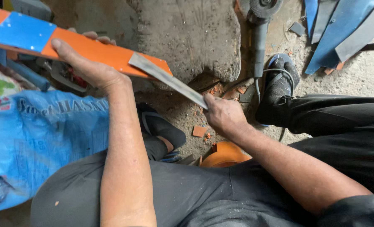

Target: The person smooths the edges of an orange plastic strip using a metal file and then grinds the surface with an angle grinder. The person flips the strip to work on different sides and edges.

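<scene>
My left hand (88,63) grips a long flat orange strip (103,52) with a blue patch at its far left end, held level above the ground. My right hand (222,113) holds one end of a flat grey metal blade (168,80). The blade slants up to the left and its far tip rests on the orange strip's right end. Both forearms reach out over my dark trousers.
A large rough stone (187,38) lies on the ground ahead, with an angle grinder (260,29) beside it. Blue and grey strips (342,25) lie at top right. A blue printed sack (35,134) covers the left. Orange chips (199,131) litter the floor between my sandalled feet.
</scene>
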